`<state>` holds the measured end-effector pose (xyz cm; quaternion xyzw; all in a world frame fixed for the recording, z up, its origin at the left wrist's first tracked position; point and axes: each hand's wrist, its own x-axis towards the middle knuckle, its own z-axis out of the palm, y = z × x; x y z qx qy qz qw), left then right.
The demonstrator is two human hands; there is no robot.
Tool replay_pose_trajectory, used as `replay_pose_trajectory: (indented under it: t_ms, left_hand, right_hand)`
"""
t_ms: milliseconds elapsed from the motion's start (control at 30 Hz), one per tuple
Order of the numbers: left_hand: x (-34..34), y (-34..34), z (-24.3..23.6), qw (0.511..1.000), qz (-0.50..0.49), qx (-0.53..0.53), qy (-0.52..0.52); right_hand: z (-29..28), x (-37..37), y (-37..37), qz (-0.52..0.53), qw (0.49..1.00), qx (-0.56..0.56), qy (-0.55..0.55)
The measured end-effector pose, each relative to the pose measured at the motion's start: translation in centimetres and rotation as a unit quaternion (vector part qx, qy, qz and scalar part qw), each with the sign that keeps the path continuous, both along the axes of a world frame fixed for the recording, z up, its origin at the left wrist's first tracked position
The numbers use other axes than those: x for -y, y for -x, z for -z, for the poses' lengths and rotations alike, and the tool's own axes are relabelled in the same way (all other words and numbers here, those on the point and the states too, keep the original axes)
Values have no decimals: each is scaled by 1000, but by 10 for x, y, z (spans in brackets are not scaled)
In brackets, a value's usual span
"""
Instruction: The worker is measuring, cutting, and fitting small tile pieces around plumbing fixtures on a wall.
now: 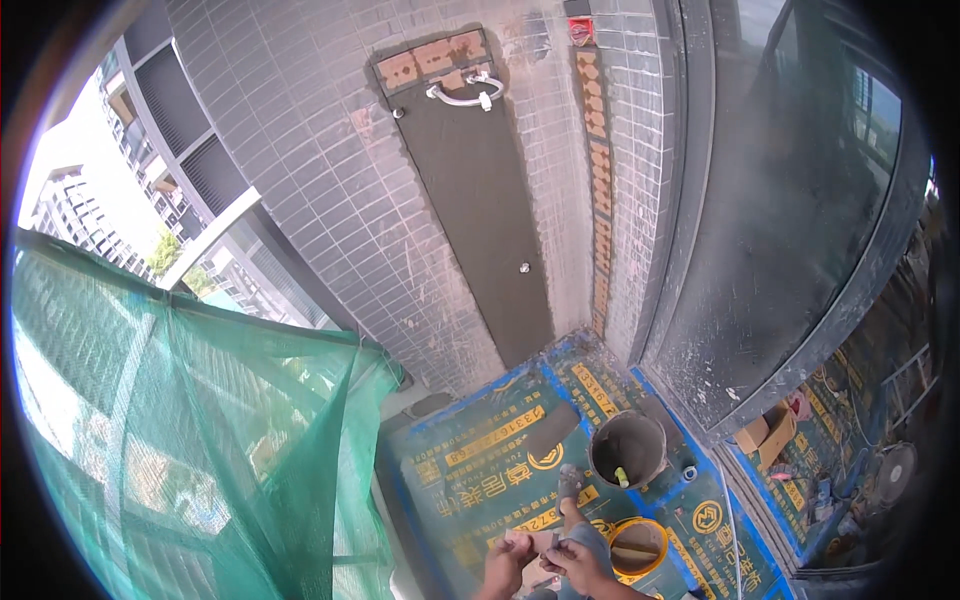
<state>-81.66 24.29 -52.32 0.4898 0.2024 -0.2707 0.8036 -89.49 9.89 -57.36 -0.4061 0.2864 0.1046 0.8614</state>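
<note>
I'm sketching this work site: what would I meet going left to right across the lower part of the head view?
Green mesh netting → left hand → right hand → yellow bucket → open cardboard box.

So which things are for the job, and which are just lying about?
Probably for the job:
flat piece, held by left hand and right hand
perhaps yellow bucket and dark bucket

Seemingly just lying about:
cardboard box
small round thing

Holds a matt piece [541,542]. Has a smooth yellow plastic bucket [664,548] right of the grip, dull cement panel [470,190] beyond, green mesh cloth [200,430] left.
</note>
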Motion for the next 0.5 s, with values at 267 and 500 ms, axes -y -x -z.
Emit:
replay_pose_trajectory:
  t_ms: [267, 500]
  left_hand:
    - [86, -263, -89, 989, -36, 145, 5]
    - [125, -440, -185, 943, -97, 317, -10]
  right_hand:
    - [-123, 83, -289, 68, 979, 29, -190]
    - [-198, 97, -483, 79, 978, 137, -133]
